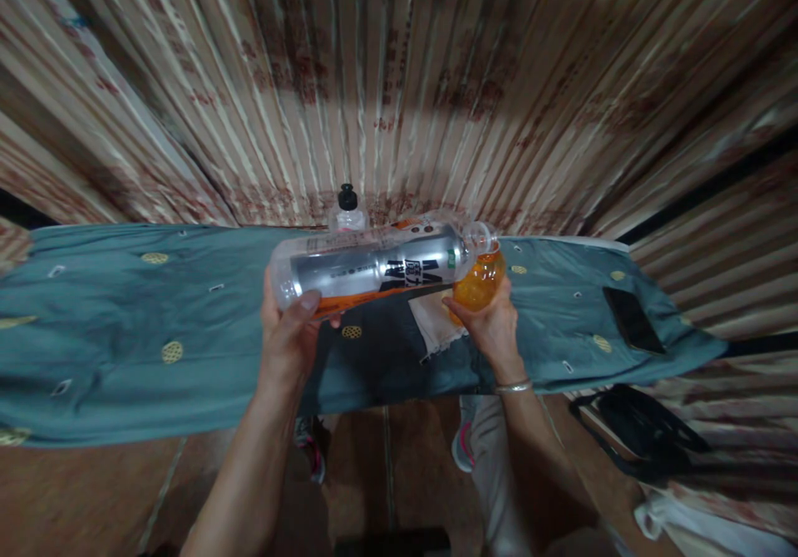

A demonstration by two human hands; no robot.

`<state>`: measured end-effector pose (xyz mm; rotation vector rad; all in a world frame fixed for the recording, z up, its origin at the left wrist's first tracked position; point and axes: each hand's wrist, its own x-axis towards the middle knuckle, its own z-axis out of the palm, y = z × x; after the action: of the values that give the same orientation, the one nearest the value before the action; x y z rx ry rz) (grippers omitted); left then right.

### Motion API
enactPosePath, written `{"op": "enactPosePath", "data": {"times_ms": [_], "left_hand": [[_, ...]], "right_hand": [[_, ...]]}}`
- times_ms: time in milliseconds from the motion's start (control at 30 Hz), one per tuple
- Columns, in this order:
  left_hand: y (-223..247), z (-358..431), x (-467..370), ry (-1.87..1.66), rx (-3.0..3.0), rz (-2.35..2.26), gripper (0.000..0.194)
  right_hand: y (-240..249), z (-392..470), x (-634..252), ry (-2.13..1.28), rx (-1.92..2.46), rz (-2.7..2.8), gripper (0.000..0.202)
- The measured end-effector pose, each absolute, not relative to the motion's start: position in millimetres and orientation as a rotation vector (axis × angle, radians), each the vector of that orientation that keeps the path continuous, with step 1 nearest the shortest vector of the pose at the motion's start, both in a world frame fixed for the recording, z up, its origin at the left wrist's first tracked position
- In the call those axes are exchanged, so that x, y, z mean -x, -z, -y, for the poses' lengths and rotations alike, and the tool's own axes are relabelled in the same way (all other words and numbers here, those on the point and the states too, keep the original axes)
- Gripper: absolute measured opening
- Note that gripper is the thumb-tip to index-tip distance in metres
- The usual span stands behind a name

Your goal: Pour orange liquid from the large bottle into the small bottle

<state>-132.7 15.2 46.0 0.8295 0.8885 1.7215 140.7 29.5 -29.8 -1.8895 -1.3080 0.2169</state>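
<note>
My left hand (pixel 292 328) is wrapped round the base of a large clear plastic bottle (pixel 374 266) with a silver label. The bottle lies almost on its side in the air, its neck pointing right, with a little orange liquid along its lower wall. At the right, my right hand (pixel 490 316) grips a small rounded clear bottle (pixel 479 281) that holds orange liquid. The large bottle's mouth meets the top of the small one; whether they touch, I cannot tell. A whitish cloth (pixel 433 324) lies on the table below, partly hidden.
A teal patterned cloth (pixel 205 332) covers the narrow table. At its back stands a clear bottle with a black pump top (pixel 347 199), and a dark phone (pixel 634 320) lies at the right. Pleated curtains (pixel 386 83) rise behind. A black bag (pixel 642 432) is at the lower right.
</note>
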Motion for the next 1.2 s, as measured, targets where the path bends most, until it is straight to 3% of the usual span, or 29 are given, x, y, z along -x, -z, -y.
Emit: {"op": "enactPosePath", "data": {"times_ms": [333,600,967,1200], "left_hand": [[-43.1,-16.8,134.2,-1.726,-0.818,-0.849,0.047],[-41.0,-18.1,132.9,-1.72,-0.8,-0.807,0.047],[-42.6,-16.8,131.7,-1.716,-0.8,-0.833,0.04],[-44.7,-16.2,132.4,-1.692,-0.776,-0.858,0.045]], "right_hand": [[29.7,-26.5,-144.1,-0.228,1.863,1.348,0.123],[29.9,-26.5,-145.1,-0.216,1.875,1.369,0.103],[33.0,-26.5,-144.3,-0.177,1.853,1.394,0.096],[33.3,-27.5,-142.5,-0.197,1.862,1.372,0.094]]}}
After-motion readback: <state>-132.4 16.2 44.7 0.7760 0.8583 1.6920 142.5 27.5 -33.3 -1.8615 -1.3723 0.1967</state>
